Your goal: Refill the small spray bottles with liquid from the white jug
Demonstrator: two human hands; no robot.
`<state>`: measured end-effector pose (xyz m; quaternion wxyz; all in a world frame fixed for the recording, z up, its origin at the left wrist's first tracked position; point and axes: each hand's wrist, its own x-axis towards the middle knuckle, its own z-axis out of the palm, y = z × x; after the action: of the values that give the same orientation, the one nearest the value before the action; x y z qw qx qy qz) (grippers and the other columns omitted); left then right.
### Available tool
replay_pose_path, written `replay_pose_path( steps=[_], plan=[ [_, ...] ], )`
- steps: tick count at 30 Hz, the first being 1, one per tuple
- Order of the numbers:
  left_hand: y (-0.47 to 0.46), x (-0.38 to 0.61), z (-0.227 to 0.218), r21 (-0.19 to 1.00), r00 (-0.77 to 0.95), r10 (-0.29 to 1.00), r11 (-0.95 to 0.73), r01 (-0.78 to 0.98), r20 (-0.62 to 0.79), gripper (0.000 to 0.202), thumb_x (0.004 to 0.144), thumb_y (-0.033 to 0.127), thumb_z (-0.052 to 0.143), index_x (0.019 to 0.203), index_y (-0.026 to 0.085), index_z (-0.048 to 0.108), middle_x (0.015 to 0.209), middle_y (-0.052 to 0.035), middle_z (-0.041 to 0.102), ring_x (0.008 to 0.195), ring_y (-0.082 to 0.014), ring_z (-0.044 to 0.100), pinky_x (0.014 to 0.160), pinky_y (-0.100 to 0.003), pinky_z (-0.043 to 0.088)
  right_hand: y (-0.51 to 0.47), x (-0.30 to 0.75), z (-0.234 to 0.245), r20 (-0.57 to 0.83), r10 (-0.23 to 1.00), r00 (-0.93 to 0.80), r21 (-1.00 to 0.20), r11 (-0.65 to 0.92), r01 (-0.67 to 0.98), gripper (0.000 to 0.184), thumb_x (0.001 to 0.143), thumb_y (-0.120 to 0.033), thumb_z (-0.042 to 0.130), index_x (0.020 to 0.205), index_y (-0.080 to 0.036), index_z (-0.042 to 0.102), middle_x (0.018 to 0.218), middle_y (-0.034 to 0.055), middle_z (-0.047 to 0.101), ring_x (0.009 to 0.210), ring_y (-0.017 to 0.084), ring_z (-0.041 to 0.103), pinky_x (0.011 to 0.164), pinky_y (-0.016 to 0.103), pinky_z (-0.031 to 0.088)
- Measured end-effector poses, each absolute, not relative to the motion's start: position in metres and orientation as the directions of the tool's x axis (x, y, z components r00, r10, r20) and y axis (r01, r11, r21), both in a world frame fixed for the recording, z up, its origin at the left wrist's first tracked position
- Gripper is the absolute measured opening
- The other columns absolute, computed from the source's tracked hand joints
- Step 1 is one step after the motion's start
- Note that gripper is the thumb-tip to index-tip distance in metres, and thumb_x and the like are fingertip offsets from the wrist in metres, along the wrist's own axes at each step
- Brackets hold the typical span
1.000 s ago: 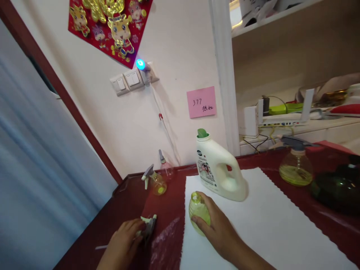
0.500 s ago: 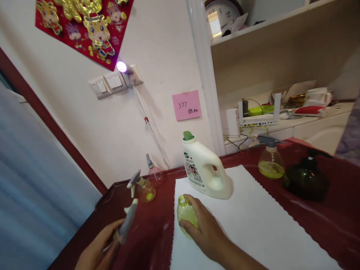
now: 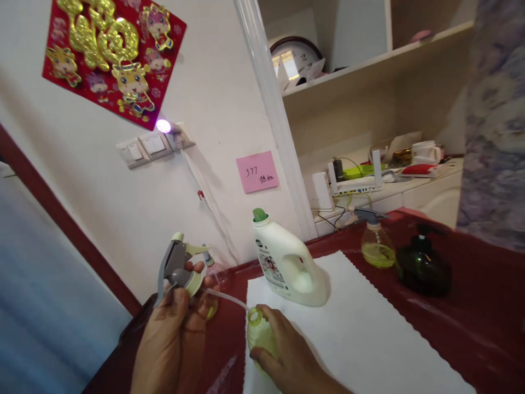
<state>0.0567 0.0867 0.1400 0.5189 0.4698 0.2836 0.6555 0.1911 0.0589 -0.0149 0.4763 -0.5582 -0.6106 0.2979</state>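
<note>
My left hand (image 3: 176, 323) holds a grey and pale-green trigger spray head (image 3: 180, 268) above the table's left part. From its collar a thin clear dip tube (image 3: 227, 297) runs right toward the neck of a small yellow-green bottle (image 3: 262, 336). Whether the tube's tip touches the neck, I cannot tell. My right hand (image 3: 293, 350) is wrapped round this uncapped bottle, which is on or just over the white sheet (image 3: 369, 328). Behind it stands a large pale-green jug (image 3: 289, 262) with an open neck and a green spout.
Behind my left hand is a pinkish spray bottle (image 3: 215, 271), with another yellowish one mostly hidden. At right on the dark red table (image 3: 484, 284) stand a spray bottle with yellow liquid (image 3: 377, 246) and a dark green pump bottle (image 3: 424, 265). A white router (image 3: 356, 183) sits on the shelf.
My left hand has risen and turned, bringing the spray head and its tube into view beside the bottle's mouth. My right hand still grips the bottle. The camera view has shifted.
</note>
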Motion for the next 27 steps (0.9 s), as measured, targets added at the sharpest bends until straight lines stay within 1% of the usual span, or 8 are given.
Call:
replay_pose_path(
  steps=[5,8,10,14,17,21,24,27],
  plan=[
    [0.096,0.066,0.123,0.877,0.012,0.961,-0.247,-0.411,0.276,0.053,0.066,0.035,0.092,0.114,0.025,0.073,0.103,-0.0033,0.076,0.102,-0.0254,0.073,0.083,-0.030,0.065,0.059,0.192,-0.013,0.252,0.963,0.097,-0.904,0.198,0.378,0.073,0.077,-0.021,0.066,0.147,-0.015,0.044,0.143,0.0148,0.056,0.131,0.030,0.052,0.111,0.044,0.040],
    [0.103,0.067,0.097,0.901,0.023,0.976,-0.188,-0.390,0.214,0.056,0.063,0.039,0.093,0.113,0.026,0.073,0.105,-0.0035,0.077,0.102,-0.0268,0.073,0.081,-0.031,0.064,0.060,0.192,-0.014,0.249,0.963,0.105,-0.904,0.192,0.382,0.074,0.077,-0.022,0.067,0.147,-0.016,0.044,0.143,0.0141,0.056,0.130,0.030,0.053,0.111,0.044,0.040],
    [0.106,0.064,0.074,0.936,0.042,0.988,-0.127,-0.329,0.149,0.056,0.064,0.044,0.091,0.114,0.026,0.073,0.105,-0.0038,0.078,0.100,-0.0261,0.074,0.079,-0.029,0.063,0.060,0.192,-0.016,0.254,0.961,0.108,-0.901,0.194,0.388,0.075,0.078,-0.022,0.068,0.148,-0.015,0.043,0.144,0.0143,0.056,0.131,0.030,0.052,0.111,0.044,0.040],
    [0.109,0.063,0.033,0.992,0.115,0.993,-0.021,-0.126,0.036,0.064,0.066,0.055,0.088,0.119,0.024,0.071,0.108,-0.0066,0.079,0.106,-0.0294,0.072,0.085,-0.032,0.059,0.061,0.191,-0.019,0.289,0.951,0.108,-0.899,0.230,0.372,0.074,0.078,-0.021,0.068,0.148,-0.014,0.044,0.142,0.0142,0.057,0.131,0.029,0.052,0.111,0.042,0.040],
    [0.106,0.068,0.019,0.995,0.073,0.994,-0.071,-0.066,0.076,0.069,0.063,0.059,0.087,0.119,0.021,0.071,0.103,-0.0080,0.080,0.104,-0.0313,0.072,0.087,-0.034,0.057,0.061,0.191,-0.018,0.305,0.946,0.114,-0.902,0.248,0.355,0.074,0.077,-0.020,0.069,0.147,-0.014,0.045,0.141,0.0137,0.057,0.130,0.028,0.052,0.111,0.042,0.041],
    [0.103,0.075,0.021,0.993,0.047,0.993,-0.109,-0.051,0.111,0.064,0.062,0.059,0.087,0.113,0.021,0.074,0.098,-0.0078,0.079,0.096,-0.0302,0.074,0.082,-0.034,0.057,0.061,0.191,-0.017,0.299,0.948,0.112,-0.903,0.244,0.353,0.074,0.077,-0.022,0.070,0.146,-0.014,0.045,0.141,0.0146,0.057,0.130,0.030,0.051,0.111,0.044,0.040],
    [0.104,0.075,0.025,0.995,0.084,0.993,-0.081,-0.059,0.086,0.061,0.061,0.057,0.088,0.108,0.021,0.075,0.100,-0.0087,0.079,0.095,-0.0309,0.074,0.080,-0.034,0.058,0.061,0.191,-0.016,0.301,0.946,0.120,-0.905,0.244,0.349,0.072,0.078,-0.023,0.071,0.146,-0.015,0.046,0.140,0.0141,0.058,0.129,0.031,0.052,0.110,0.045,0.041],
    [0.105,0.074,0.028,0.994,0.055,0.992,-0.110,-0.024,0.111,0.061,0.061,0.058,0.088,0.108,0.022,0.075,0.105,-0.0081,0.079,0.099,-0.0305,0.073,0.081,-0.031,0.057,0.060,0.191,-0.015,0.302,0.945,0.123,-0.905,0.243,0.349,0.071,0.078,-0.023,0.072,0.145,-0.017,0.047,0.137,0.0128,0.060,0.127,0.031,0.054,0.108,0.046,0.042]
  ],
)
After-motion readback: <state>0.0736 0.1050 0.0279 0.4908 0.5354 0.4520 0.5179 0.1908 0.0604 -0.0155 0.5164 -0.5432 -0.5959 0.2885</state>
